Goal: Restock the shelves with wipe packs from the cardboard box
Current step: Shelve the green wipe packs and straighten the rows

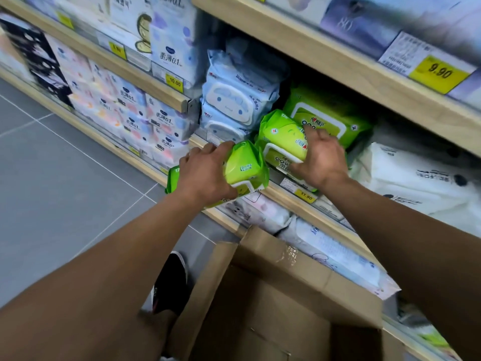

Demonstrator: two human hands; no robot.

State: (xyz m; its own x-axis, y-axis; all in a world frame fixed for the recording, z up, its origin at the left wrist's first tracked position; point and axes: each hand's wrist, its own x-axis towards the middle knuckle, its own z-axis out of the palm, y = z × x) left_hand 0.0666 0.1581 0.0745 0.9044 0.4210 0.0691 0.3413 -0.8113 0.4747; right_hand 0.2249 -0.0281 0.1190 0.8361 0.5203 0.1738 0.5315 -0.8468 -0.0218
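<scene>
the left hand [205,175] is wrapped over a green wipe pack [244,168], fingers curled across its top and thumb below, holding it just in front of the shelf edge [281,194]; most of that pack is hidden under the hand and only its ends show. the right hand [322,160] grips a second green pack [279,142], which is tilted at the front of the shelf with its lid facing the camera, and the fingers cover its far end. behind it a third green pack [328,118] lies deeper on the shelf, its rear lost in shadow. to the left sit pale blue packs [234,105], stacked, the upper ones blurred. white packs [416,178] to the right are smeared by motion, their print unreadable. the cardboard box [286,295] stands open below, flaps up, its inside dark and its lower part cut off by the frame. a dark shoe [173,280] shows on the grey floor [65,178], partly behind a box flap.
</scene>
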